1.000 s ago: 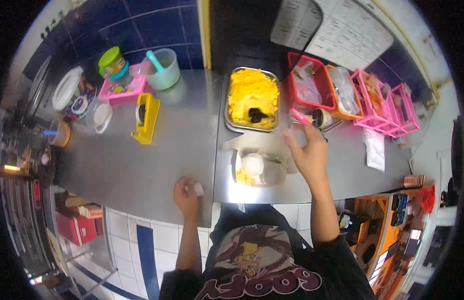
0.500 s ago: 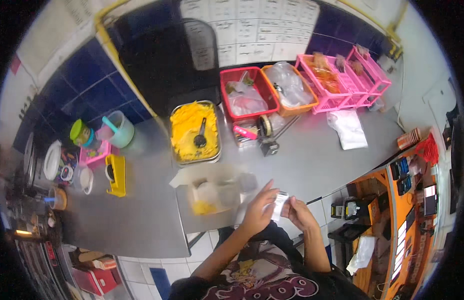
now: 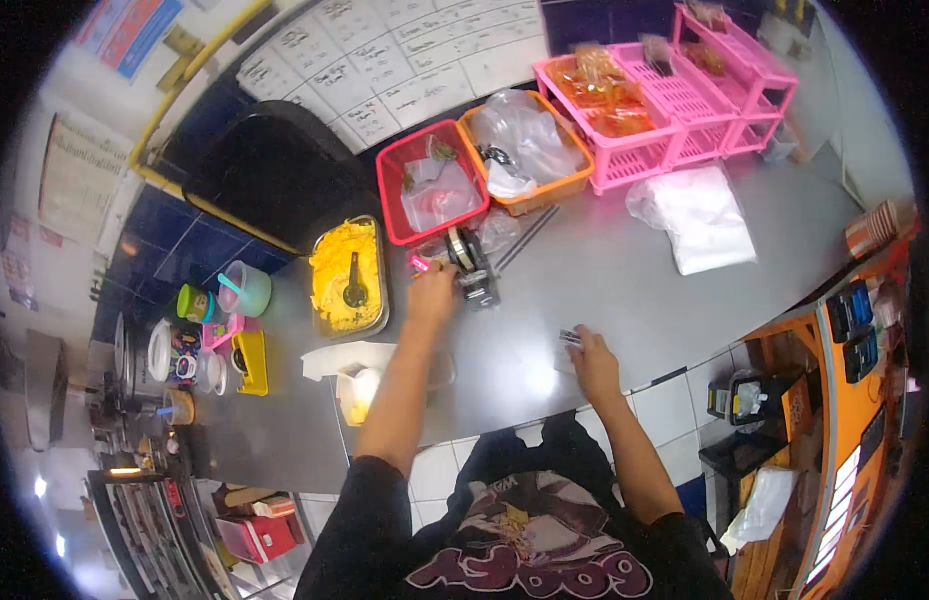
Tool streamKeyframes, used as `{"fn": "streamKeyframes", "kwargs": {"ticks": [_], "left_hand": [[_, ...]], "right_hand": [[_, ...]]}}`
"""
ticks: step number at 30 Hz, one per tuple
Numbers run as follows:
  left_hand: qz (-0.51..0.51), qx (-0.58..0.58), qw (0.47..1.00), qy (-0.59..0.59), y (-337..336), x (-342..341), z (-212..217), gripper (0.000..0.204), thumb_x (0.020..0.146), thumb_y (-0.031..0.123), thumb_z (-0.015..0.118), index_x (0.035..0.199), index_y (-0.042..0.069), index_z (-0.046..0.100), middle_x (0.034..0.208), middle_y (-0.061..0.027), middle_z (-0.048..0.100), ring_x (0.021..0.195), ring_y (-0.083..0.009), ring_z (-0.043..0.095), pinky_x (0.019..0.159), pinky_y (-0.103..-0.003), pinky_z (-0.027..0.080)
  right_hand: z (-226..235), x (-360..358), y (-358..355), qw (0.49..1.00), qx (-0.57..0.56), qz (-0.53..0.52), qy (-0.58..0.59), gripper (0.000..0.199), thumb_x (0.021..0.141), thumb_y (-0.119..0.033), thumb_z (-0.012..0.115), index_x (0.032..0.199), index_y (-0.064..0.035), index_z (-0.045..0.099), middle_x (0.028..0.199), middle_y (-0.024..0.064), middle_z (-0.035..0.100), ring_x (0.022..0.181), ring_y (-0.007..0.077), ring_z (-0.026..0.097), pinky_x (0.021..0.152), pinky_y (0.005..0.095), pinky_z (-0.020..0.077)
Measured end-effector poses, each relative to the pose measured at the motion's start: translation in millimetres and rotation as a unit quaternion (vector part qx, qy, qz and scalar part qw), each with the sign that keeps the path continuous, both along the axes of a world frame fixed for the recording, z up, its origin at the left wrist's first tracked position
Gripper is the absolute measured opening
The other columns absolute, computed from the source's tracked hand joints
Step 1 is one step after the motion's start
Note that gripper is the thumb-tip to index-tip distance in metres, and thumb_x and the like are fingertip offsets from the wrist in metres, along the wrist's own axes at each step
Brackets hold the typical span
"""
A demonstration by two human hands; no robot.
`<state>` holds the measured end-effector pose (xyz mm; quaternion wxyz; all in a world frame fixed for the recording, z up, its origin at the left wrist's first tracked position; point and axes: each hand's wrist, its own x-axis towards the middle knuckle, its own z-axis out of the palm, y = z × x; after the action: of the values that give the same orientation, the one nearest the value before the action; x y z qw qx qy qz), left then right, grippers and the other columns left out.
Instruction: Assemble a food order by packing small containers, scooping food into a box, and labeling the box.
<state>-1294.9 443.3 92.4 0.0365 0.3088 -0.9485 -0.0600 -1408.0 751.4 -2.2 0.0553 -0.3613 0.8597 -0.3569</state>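
My left hand reaches over the table, its fingers at a pink object beside a black tape dispenser. The hand's back hides most of its fingers, so I cannot tell whether it grips anything. Low over the table's front part, my right hand pinches a small clear packet with dark print. Left of my left hand stands a metal tray of yellow, mash-like food, a black spoon lying in it. An opened pale wrapper or container with some yellow food is partly behind my left forearm.
Along the back stand a red basket, an orange basket and pink racks with bagged food. White plastic bags lie in front of the racks. A yellow dispenser and tubs are at the left.
My hands have parted. The left one has moved forward and left to the pink object; the right one keeps the small packet. The view has shifted and turned.
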Motion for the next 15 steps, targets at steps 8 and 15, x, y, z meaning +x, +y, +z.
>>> {"fn": "streamKeyframes", "kwargs": {"ticks": [8, 15], "left_hand": [[-0.044, -0.109, 0.983, 0.142, -2.7, 1.9, 3.8, 0.02, 0.093, 0.018, 0.059, 0.11, 0.006, 0.061, 0.106, -0.0131, 0.063, 0.094, -0.0335, 0.064, 0.077, -0.048, 0.054], [0.1, 0.121, 0.88, 0.449, 111.6, 7.7, 33.7, 0.025, 0.099, 0.016, 0.057, 0.117, 0.0, 0.059, 0.098, -0.0116, 0.065, 0.084, -0.0197, 0.062, 0.075, -0.033, 0.051]], "right_hand": [[-7.5, -10.0, 5.9, 0.998, 0.031, 0.031, -0.049, 0.025, 0.093, -0.024, 0.061, 0.116, -0.0153, 0.062, 0.101, 0.0154, 0.063, 0.083, 0.0358, 0.068, 0.067, 0.048, 0.0554], [-5.4, -63.4, -1.5, 0.994, 0.09, -0.049, 0.025, 0.024, 0.086, -0.019, 0.065, 0.109, -0.0131, 0.064, 0.108, 0.0112, 0.062, 0.092, 0.0314, 0.063, 0.078, 0.0498, 0.0505]]}}
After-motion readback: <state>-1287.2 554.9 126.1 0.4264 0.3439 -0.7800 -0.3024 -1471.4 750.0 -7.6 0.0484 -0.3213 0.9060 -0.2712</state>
